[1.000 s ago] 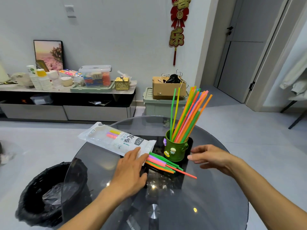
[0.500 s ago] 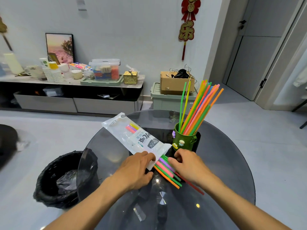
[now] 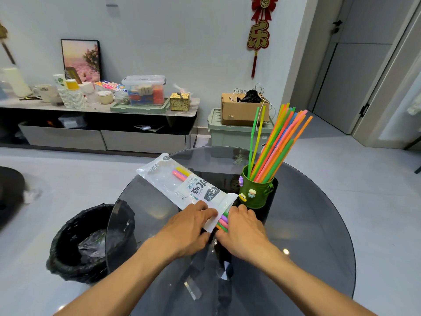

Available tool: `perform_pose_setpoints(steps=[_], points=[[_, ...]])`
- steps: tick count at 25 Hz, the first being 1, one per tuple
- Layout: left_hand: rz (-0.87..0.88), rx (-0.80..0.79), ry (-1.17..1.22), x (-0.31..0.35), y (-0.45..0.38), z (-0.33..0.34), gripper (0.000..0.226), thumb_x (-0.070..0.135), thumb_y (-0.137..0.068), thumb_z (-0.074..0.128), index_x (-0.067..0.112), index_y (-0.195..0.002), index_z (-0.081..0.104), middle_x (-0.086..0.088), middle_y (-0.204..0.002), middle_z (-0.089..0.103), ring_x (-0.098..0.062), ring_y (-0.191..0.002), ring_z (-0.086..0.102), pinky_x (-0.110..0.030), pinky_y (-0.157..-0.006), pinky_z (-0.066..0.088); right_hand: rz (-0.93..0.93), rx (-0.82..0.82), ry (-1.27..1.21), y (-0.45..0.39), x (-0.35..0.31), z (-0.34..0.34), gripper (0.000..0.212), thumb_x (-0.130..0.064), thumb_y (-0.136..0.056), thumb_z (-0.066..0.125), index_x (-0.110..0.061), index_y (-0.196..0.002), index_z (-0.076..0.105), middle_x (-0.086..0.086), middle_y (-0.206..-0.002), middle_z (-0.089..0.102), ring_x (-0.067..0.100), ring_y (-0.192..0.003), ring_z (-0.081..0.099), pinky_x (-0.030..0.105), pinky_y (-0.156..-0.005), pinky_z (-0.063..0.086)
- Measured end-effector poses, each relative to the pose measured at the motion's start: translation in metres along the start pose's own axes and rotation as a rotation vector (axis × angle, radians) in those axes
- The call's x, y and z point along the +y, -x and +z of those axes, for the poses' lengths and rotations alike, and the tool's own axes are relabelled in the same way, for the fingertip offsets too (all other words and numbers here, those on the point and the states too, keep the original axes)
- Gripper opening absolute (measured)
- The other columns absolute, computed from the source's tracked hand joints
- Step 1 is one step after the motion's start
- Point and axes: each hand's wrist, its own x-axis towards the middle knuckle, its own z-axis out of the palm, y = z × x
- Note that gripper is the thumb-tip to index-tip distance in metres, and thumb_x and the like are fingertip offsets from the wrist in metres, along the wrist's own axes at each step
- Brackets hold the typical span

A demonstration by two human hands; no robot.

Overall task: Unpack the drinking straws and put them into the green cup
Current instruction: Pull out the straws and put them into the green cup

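Now the left hand (image 3: 189, 226) presses the straw packet (image 3: 182, 185) flat on the glass table (image 3: 307, 224), fingers spread. Right hand (image 3: 243, 229) fingers clench straws (image 3: 223, 221) protruding from its near end, beside the green cup (image 3: 256, 192) already bristling with straws.

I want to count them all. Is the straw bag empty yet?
Not empty. Straws stick out of the bag's open end between both hands, and pink and yellow ends show through the plastic farther up.

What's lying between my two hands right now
In the head view, the open end of the straw packet and the loose straw ends sticking out of it lie between left hand and right hand.
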Motion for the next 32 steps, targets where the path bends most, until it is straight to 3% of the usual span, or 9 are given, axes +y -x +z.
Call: perform_pose_setpoints(steps=[5, 7, 9, 12, 15, 17, 20, 24, 32], points=[[0.069, 0.035, -0.248, -0.011, -0.015, -0.024, 0.089, 0.034, -0.072, 0.065, 0.033, -0.149, 0.022, -0.001, -0.157, 0.023, -0.026, -0.142, 0.025, -0.043, -0.111, 0.030, -0.033, -0.020, 0.062, -0.004, 0.000, -0.006, 0.034, -0.024, -0.083, 0.052, -0.007, -0.112, 0.052, 0.014, -0.118, 0.057, 0.034, -0.106, 0.050, 0.040, -0.079, 0.039], [0.070, -0.170, -0.477, -0.018, -0.035, -0.041, 0.110, 0.034, -0.068, 0.071, 0.036, -0.153, 0.000, 0.000, -0.164, -0.004, -0.024, -0.151, -0.003, -0.056, -0.119, 0.006, -0.051, -0.017, 0.092, -0.004, 0.001, -0.006, 0.032, -0.024, -0.086, 0.050, -0.007, -0.113, 0.052, 0.014, -0.119, 0.057, 0.033, -0.107, 0.050, 0.040, -0.080, 0.040], [0.090, -0.380, -0.619, -0.018, -0.057, -0.052, 0.125, 0.032, -0.065, 0.077, 0.037, -0.152, -0.012, 0.002, -0.164, -0.010, -0.022, -0.151, -0.011, -0.063, -0.117, -0.005, -0.092, 0.021, 0.187, -0.001, 0.003, -0.002, 0.034, -0.026, -0.091, 0.047, -0.008, -0.119, 0.048, 0.013, -0.123, 0.053, 0.033, -0.109, 0.049, 0.040, -0.083, 0.041], [0.167, -0.454, -0.664, -0.009, -0.077, -0.053, 0.119, 0.036, -0.065, 0.080, 0.034, -0.152, -0.001, -0.003, -0.157, 0.025, -0.027, -0.145, 0.025, -0.064, -0.117, 0.000, -0.181, 0.056, 0.212, 0.002, 0.009, 0.002, 0.031, -0.026, -0.094, 0.043, -0.010, -0.121, 0.044, 0.011, -0.122, 0.052, 0.031, -0.107, 0.049, 0.038, -0.078, 0.039], [0.224, -0.295, -0.748, -0.006, -0.072, -0.063, 0.093, 0.038, -0.070, 0.074, 0.029, -0.145, 0.019, -0.006, -0.131, 0.048, -0.029, -0.125, 0.046, -0.062, -0.116, 0.010, -0.157, 0.089, -0.003, -0.003, 0.021, 0.002, 0.020, -0.023, -0.089, 0.048, -0.016, -0.106, 0.042, 0.009, -0.114, 0.056, 0.029, -0.098, 0.050, 0.035, -0.071, 0.034], [0.255, -0.128, -0.928, -0.002, -0.061, -0.080, 0.078, 0.028, -0.071, 0.068, 0.024, -0.136, 0.026, -0.009, -0.121, 0.050, -0.033, -0.117, 0.046, -0.066, -0.115, 0.010, -0.092, 0.121, -0.162, -0.006, 0.027, 0.003, 0.026, -0.025, -0.083, 0.054, -0.019, -0.105, 0.041, 0.006, -0.110, 0.057, 0.027, -0.094, 0.049, 0.036, -0.073, 0.039], [0.306, 0.103, -1.227, 0.024, -0.047, -0.106, 0.068, 0.006, -0.059, 0.050, 0.014, -0.124, 0.036, -0.016, -0.109, 0.051, -0.037, -0.107, 0.044, -0.073, -0.109, -0.001, -0.060, 0.137, -0.294, -0.011, 0.027, 0.007, 0.058, -0.032, -0.077, 0.063, -0.019, -0.130, 0.042, 0.003, -0.122, 0.055, 0.028, -0.104, 0.050, 0.039, -0.087, 0.043], [0.236, 0.136, -1.342, 0.053, -0.035, -0.128, 0.071, 0.005, -0.057, 0.032, 0.010, -0.127, 0.035, -0.018, -0.117, 0.047, -0.038, -0.113, 0.041, -0.074, -0.106, -0.010, -0.068, 0.176, -0.445, -0.004, 0.016, 0.004, 0.072, -0.037, -0.074, 0.068, -0.023, -0.138, 0.038, -0.001, -0.129, 0.055, 0.025, -0.113, 0.051, 0.038, -0.092, 0.044], [0.150, 0.131, -1.390, 0.037, -0.015, -0.134, 0.060, 0.001, -0.067, 0.042, 0.005, -0.126, 0.033, -0.018, -0.112, 0.044, -0.039, -0.104, 0.049, -0.074, -0.107, -0.009, -0.093, 0.191, -0.515, 0.004, 0.012, 0.013, 0.096, -0.038, -0.073, 0.077, -0.022, -0.149, 0.020, -0.002, -0.143, 0.040, 0.022, -0.130, 0.043, 0.040, -0.104, 0.041]])
